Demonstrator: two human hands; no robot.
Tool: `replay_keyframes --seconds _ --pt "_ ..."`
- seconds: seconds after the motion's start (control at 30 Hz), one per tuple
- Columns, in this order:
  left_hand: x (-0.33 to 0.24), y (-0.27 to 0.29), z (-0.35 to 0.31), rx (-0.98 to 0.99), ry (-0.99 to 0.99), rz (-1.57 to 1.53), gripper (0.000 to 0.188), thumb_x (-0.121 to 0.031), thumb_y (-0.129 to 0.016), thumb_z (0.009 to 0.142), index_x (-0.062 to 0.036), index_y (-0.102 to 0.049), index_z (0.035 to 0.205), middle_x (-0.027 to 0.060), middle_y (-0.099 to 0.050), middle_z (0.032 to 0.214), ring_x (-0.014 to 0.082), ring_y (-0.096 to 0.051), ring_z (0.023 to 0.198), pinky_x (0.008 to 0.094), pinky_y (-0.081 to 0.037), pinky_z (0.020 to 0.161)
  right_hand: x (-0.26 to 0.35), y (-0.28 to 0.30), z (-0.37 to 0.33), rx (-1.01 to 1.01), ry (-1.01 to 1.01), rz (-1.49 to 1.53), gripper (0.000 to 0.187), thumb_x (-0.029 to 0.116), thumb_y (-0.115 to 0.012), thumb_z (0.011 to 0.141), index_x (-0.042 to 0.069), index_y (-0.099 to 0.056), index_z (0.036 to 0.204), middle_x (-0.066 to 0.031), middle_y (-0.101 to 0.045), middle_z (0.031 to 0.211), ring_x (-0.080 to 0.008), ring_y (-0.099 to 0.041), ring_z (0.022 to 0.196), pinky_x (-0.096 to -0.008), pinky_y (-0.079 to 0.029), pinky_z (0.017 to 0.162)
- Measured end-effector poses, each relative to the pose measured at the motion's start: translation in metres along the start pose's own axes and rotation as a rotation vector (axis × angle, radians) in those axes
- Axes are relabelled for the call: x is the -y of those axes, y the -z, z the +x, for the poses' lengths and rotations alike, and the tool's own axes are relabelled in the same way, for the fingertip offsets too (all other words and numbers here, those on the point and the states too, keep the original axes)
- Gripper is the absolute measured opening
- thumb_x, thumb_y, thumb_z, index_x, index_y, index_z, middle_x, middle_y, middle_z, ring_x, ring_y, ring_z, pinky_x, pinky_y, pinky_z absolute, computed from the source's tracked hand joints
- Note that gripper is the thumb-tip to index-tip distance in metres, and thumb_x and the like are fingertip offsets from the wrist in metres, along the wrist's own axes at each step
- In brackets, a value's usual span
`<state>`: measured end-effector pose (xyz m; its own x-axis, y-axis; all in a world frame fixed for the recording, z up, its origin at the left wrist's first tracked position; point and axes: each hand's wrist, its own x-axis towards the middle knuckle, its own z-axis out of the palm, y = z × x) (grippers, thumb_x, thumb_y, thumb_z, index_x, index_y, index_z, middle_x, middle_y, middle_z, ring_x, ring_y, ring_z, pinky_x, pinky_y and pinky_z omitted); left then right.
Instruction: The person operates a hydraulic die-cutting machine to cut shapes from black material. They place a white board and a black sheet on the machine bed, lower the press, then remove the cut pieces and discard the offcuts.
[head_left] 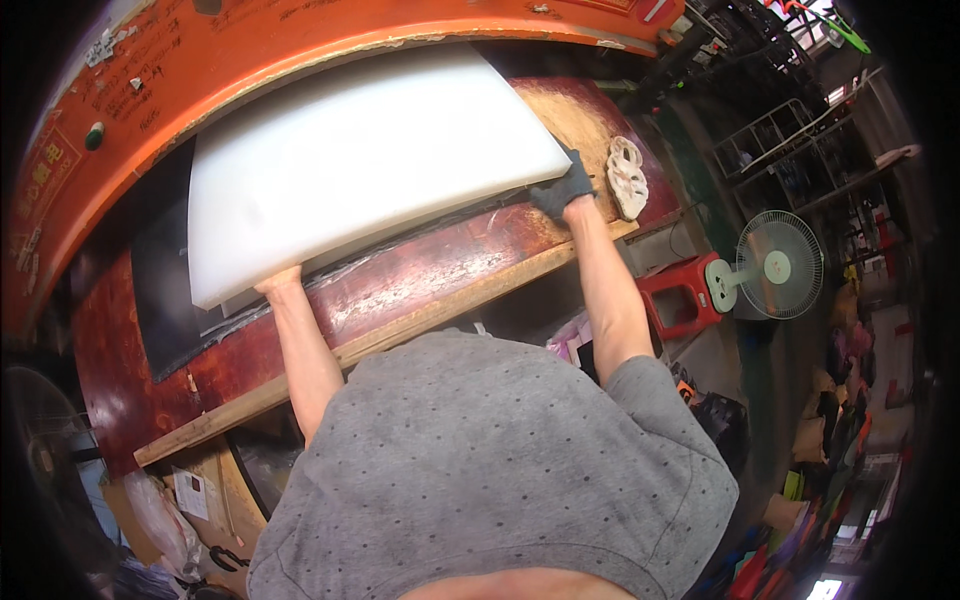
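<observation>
A large, thick white slab [370, 150], smooth like foam or plastic, lies at a slant beneath an orange machine beam [300, 50]. At its near left edge, my bare left hand [280, 279] reaches under the slab, its fingers hidden below. My right hand [567, 190], in a dark grey glove, grips the slab's right corner. Below the slab, a black sheet [165, 300] shows on the dark red worktable [420, 270].
Right of my gloved hand, a whitish knitted glove [627, 178] lies on the table. A wooden strip [400, 330] edges the table's front. To the right stand a red stool [675, 300] and a fan [778, 265]; metal racks [785, 150] are farther off.
</observation>
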<state>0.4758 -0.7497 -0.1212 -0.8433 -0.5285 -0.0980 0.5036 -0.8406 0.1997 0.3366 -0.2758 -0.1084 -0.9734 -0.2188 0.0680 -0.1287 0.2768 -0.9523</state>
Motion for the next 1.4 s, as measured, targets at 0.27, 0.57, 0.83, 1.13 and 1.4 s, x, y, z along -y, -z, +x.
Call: replay_keyframes --seconds 0.27,0.57,0.83,1.13,1.4 --pt "0.001 -0.011 -0.007 -0.083 -0.012 0.097 0.062 -0.050 -0.029 0.093 -0.0082 -0.037 0.138 0.0116 -0.032 0.146 0.0328 -0.027 0.134 0.0505 -0.019 0.110 0.057 -0.134 -0.037 -0.101 -0.164 1.311 0.058 0.048 -0.041 0.088 0.014 -0.039 0.136 -0.0071 -0.043 0.138 -0.0259 -0.039 0.126 -0.0452 -0.036 0.097" --pt "0.004 -0.025 -0.012 0.050 -0.004 0.120 0.063 -0.049 -0.025 0.094 -0.0081 -0.034 0.140 0.0120 -0.029 0.148 0.0324 -0.025 0.135 0.0491 -0.017 0.111 0.071 -0.225 -0.047 0.349 -0.637 1.142 0.032 0.026 -0.063 0.086 0.010 -0.051 0.110 -0.0123 -0.059 0.103 -0.0265 -0.058 0.084 -0.0400 -0.047 0.063" --pt "0.008 -0.029 -0.011 0.069 -0.045 -0.067 0.060 -0.047 -0.026 0.094 -0.0066 -0.037 0.137 0.0148 -0.037 0.142 0.0330 -0.035 0.129 0.0483 -0.026 0.109 0.074 -0.275 -0.045 0.330 -0.552 0.996 0.040 0.032 -0.048 0.095 0.002 -0.047 0.121 -0.0241 -0.055 0.115 -0.0383 -0.054 0.101 -0.0528 -0.046 0.084" --pt "0.001 -0.039 -0.008 0.284 -0.057 -0.413 0.056 -0.045 -0.030 0.094 -0.0065 -0.041 0.133 0.0148 -0.043 0.136 0.0322 -0.042 0.122 0.0473 -0.033 0.104 0.102 -0.285 -0.045 0.365 -0.397 1.393 0.063 0.034 -0.071 0.076 0.009 -0.046 0.129 -0.0110 -0.053 0.125 -0.0324 -0.050 0.113 -0.0474 -0.054 0.078" --pt "-0.052 -0.015 -0.101 -0.243 0.254 -0.184 0.043 -0.034 -0.040 0.095 -0.0047 -0.044 0.127 0.0149 -0.049 0.127 0.0304 -0.047 0.118 0.0484 -0.037 0.100 0.101 -0.273 -0.046 0.447 -0.663 1.232 0.062 0.049 -0.058 0.083 0.006 -0.045 0.125 -0.0158 -0.056 0.109 -0.0216 -0.054 0.063 -0.0269 -0.049 0.048"
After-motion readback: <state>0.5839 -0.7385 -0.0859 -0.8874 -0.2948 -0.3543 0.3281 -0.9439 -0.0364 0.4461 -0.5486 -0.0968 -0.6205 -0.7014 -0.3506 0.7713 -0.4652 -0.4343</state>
